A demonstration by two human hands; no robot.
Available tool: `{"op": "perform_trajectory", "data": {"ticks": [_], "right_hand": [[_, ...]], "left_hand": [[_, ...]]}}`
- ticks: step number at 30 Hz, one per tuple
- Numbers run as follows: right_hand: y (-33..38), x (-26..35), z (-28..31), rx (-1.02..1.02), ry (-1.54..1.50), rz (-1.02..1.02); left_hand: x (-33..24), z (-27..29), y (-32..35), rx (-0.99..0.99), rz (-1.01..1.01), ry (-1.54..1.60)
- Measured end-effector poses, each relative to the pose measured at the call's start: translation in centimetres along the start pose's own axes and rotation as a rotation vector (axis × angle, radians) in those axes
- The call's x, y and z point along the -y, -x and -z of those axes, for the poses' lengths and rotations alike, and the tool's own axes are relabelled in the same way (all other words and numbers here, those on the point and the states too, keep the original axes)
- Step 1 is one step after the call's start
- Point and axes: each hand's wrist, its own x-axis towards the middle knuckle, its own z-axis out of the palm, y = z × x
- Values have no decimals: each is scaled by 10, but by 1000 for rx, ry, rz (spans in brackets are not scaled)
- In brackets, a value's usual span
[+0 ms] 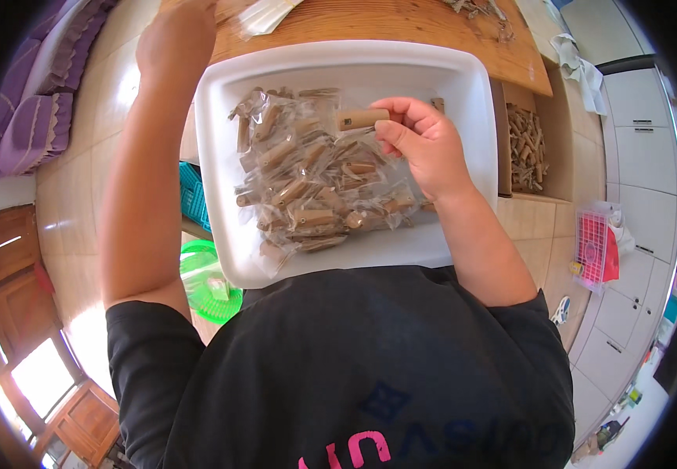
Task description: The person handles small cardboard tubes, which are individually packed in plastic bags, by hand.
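Note:
A white plastic tray (463,86) rests against my black shirt and holds a heap of small wooden cylinders sealed in clear bags (311,184). My right hand (424,144) is over the tray's right side, fingers pinched on one bare wooden cylinder (362,119) held level above the heap. My left hand (174,39) reaches past the tray's left edge to the wooden table (401,23), near a clear plastic bag (264,16); its fingers are mostly out of sight at the top edge.
A cardboard box (557,133) of loose wooden pieces (526,144) stands right of the tray. A green basket (209,285) and a blue crate (193,195) sit on the tiled floor at left. White cabinets line the right; a pink cage (592,250) stands by them.

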Motion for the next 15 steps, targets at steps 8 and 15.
{"op": "perform_trajectory", "data": {"ticks": [8,15], "right_hand": [[2,2,4,-180,73,354],[2,5,6,-229,161,415]], "left_hand": [[-84,39,85,490,574,1164],[-85,38,100,640,640,1323]]}}
